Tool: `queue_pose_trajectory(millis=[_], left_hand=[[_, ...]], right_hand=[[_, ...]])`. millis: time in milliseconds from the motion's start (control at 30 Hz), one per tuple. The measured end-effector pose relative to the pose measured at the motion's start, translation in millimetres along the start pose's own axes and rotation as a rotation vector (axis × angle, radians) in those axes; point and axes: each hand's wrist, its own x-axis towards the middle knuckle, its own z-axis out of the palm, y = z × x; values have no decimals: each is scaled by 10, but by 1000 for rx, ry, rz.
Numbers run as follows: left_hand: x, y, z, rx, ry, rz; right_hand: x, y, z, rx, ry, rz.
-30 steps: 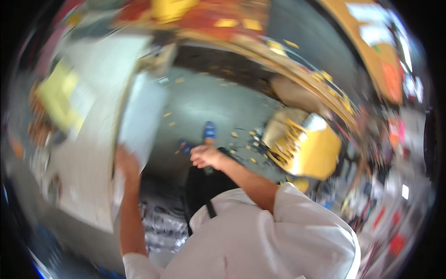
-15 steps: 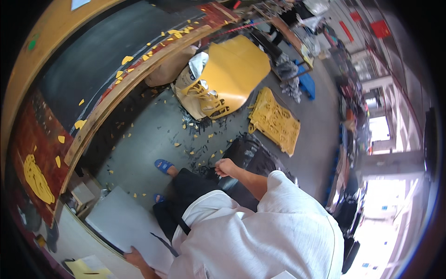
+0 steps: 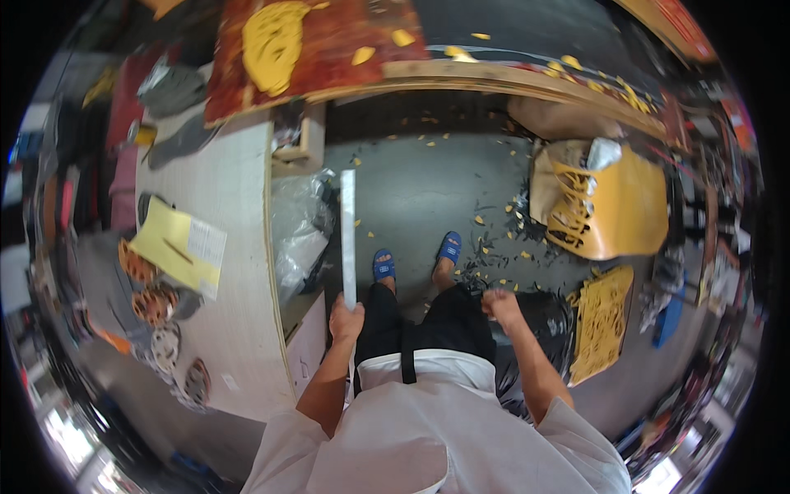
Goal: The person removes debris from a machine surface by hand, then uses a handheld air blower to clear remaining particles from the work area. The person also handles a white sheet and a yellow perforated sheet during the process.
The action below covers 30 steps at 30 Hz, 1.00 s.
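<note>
A flat whitish-grey board (image 3: 348, 239), seen nearly edge-on as a narrow strip, stands upright beside my left leg. My left hand (image 3: 346, 319) is closed around its near part. The lower part of the board is mostly hidden by my arm and clothing. My right hand (image 3: 500, 306) hangs at my right side with curled fingers, and nothing shows in it. It is near a black plastic-like bundle (image 3: 535, 329) on the floor.
At left is a pale table (image 3: 239, 329) with a yellow sheet (image 3: 169, 239) and shoe uppers. Ahead, a red-brown board (image 3: 329, 70) carries yellow cut-outs. Yellow sheet material (image 3: 634, 202) and a perforated yellow stack (image 3: 605, 321) lie right. Scraps litter the floor.
My view has swung left, bringing the pale table fully in. The board, earlier showing its broad face, now appears edge-on, still in my left hand. My right hand remains closed.
</note>
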Motion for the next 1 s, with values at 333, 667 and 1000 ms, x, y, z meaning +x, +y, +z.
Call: queue_pose_trajectory(millis=[333, 667, 1000], left_hand=[[-892, -1620, 476, -395, -423, -740], [-878, -1797, 1549, -1163, -412, -1267], [-1063, -1888, 567, -475, -389, -957]], right_hand=[[1524, -3485, 2587, -868, -80, -499], [1770, -3307, 3941, -2308, -273, -406], [1902, -2763, 2436, -1867, -204, -217]])
